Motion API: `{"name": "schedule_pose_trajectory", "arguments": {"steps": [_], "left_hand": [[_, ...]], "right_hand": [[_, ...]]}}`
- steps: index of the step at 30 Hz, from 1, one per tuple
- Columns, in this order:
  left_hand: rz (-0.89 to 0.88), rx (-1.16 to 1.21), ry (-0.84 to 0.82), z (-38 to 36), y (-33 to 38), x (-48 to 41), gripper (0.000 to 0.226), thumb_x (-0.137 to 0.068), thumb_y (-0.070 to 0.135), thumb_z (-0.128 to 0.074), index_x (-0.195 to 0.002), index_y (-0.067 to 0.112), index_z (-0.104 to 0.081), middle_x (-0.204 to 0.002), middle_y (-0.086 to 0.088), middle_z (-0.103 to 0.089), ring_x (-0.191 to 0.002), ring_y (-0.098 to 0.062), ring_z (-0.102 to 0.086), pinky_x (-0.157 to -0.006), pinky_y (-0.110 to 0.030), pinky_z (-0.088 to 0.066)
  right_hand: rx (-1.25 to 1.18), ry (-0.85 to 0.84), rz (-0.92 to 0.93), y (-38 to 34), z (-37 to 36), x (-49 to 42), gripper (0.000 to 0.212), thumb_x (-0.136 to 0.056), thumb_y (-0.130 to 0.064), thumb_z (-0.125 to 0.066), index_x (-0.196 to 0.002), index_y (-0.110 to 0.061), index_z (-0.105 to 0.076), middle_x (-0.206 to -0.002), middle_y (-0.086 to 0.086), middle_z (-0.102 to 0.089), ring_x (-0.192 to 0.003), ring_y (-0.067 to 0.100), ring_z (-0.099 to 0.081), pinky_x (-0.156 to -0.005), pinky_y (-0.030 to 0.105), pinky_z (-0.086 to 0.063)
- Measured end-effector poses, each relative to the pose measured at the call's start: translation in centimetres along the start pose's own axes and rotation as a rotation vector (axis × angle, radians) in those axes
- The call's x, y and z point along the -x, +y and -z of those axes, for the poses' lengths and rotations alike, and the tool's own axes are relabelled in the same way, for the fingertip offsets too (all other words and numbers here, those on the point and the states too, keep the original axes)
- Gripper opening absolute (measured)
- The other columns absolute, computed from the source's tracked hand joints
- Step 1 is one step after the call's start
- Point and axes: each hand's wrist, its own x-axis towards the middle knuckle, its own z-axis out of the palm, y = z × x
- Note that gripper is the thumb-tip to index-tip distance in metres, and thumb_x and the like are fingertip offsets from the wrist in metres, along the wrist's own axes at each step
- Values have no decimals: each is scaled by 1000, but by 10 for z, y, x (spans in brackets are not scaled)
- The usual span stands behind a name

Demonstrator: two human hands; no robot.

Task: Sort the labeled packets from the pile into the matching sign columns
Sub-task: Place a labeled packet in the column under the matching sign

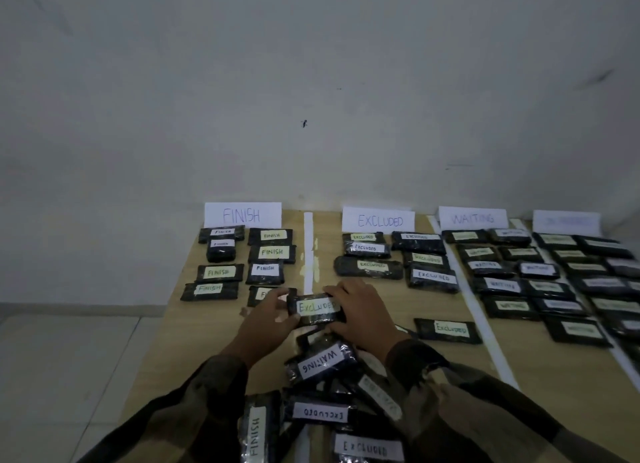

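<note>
Glossy black plastic packets point(322, 362) with matt paper labels; matt wood-grain table point(450, 365); white paper signs point(242, 215); cloth sleeves point(485, 410).

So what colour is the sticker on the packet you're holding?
Pale yellow label on a black packet; head view.

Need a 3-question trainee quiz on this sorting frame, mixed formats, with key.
1. True or false: the left hand and right hand hold the same packet.
2. That packet's label reads: A) FINISH B) EXCLUDED C) WAITING.
3. Fill in: the leftmost sign reads ____.
Key: 1 true; 2 B; 3 FINISH.
</note>
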Motion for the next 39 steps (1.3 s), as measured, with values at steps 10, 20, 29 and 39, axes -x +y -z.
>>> {"name": "schedule_pose_trajectory", "arguments": {"steps": [10, 20, 29, 39], "left_hand": [[-259, -371, -10, -57, 24, -20, 56, -80, 31, -52, -131, 9, -50, -128, -9, -57, -120, -28, -51, -98, -34, -39], [-211, -593, -107, -86, 42, -60, 55, -91, 36, -48, -142, 22, -33, -146, 2, -36, -135, -16, -30, -110, -32, -26], [-137, -656, -145, -101, 37, -93, 55, -90, 35, -47, -142, 24, -33, -146, 2, -35, -135, -16, -30, -108, -35, -30], [-104, -608, -159, -105, 31, -106, 62, -80, 40, -34, -139, 21, -39, -144, -1, -38, -133, -21, -34, -103, -34, -32]], "right_hand": [[5, -8, -255, 74, 11, 28, 67, -78, -44, -69, -136, -21, -43, -123, 3, -48, -114, 23, -43, -93, 33, -37], [-58, -92, -300, 120, 4, 11, 69, -73, -48, -68, -133, -22, -46, -119, 1, -46, -110, 20, -44, -89, 30, -39], [-29, -95, -240, 145, -19, -10, 54, -75, -45, -68, -120, -20, -51, -117, 3, -50, -109, 23, -45, -88, 33, -36], [34, -163, -180, 154, -35, -17, 50, -84, -45, -61, -126, -19, -53, -124, 5, -47, -118, 28, -40, -97, 39, -34]]}}
